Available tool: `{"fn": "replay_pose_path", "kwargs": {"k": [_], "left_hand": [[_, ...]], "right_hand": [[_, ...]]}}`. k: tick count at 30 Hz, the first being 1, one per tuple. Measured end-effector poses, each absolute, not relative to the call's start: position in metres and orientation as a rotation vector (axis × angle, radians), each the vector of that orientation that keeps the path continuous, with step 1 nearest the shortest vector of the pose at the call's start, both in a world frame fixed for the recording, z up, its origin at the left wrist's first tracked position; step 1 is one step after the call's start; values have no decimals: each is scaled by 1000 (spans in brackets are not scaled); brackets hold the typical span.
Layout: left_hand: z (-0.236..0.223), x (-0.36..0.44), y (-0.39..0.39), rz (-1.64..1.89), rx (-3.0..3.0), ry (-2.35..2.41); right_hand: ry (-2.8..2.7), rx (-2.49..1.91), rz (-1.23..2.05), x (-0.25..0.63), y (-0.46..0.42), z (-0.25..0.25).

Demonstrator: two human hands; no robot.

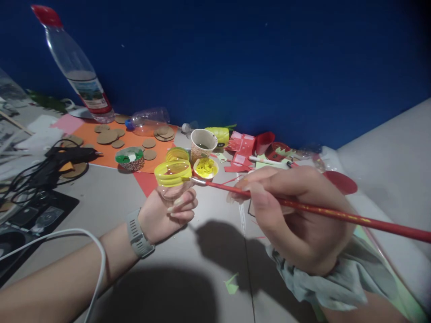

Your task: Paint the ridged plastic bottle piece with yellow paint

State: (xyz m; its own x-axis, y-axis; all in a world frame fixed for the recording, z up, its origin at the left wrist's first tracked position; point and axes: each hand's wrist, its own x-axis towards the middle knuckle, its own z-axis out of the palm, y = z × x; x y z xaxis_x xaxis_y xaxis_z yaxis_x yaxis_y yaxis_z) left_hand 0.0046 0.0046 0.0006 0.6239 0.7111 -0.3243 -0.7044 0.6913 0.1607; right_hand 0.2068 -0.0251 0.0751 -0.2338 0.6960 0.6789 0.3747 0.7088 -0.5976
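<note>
My left hand (171, 211) is wrapped round the lower part of a clear plastic bottle piece (172, 174), whose upper band is painted yellow. Between the thumb and fingers of my right hand (296, 211) is a red-handled paintbrush (222, 186). Its tip touches the bottle piece's yellow right side. Just behind the brush tip stands a small cup of yellow paint (206, 168). A patterned paper cup (203, 142) with dark liquid is right behind that. A cup with green paint (129, 159) sits further left.
Brown cardboard discs (107, 136) lie on orange paper (129, 168). An upright water bottle (79, 74) and a bottle on its side (150, 120) stand near the blue wall. Left are a glue gun (74, 154) and cables. Red paper scraps (240, 146) lie at the back right.
</note>
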Motion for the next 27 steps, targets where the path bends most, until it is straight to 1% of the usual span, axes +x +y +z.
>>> {"fn": "replay_pose_path", "kwargs": {"k": [5,8,13,18,20,27], "left_hand": [[1,5,5,804,15,376],[1,5,3,811,18,367],[2,4,0,784,45,358],[0,2,-1,669,237,241],[-3,1,0,618,307,155],[-10,0,3,526,372,34]], "right_hand": [[-1838,-856,343,207,-25,75],[-1827,-859,411,208,-26,78],[-1487,-760,641,210,-15,82],[-1316,-676,1077,219,8,83],[-1285,-669,1171,223,15,81],[-1324,-718,1122,225,22,67]]}}
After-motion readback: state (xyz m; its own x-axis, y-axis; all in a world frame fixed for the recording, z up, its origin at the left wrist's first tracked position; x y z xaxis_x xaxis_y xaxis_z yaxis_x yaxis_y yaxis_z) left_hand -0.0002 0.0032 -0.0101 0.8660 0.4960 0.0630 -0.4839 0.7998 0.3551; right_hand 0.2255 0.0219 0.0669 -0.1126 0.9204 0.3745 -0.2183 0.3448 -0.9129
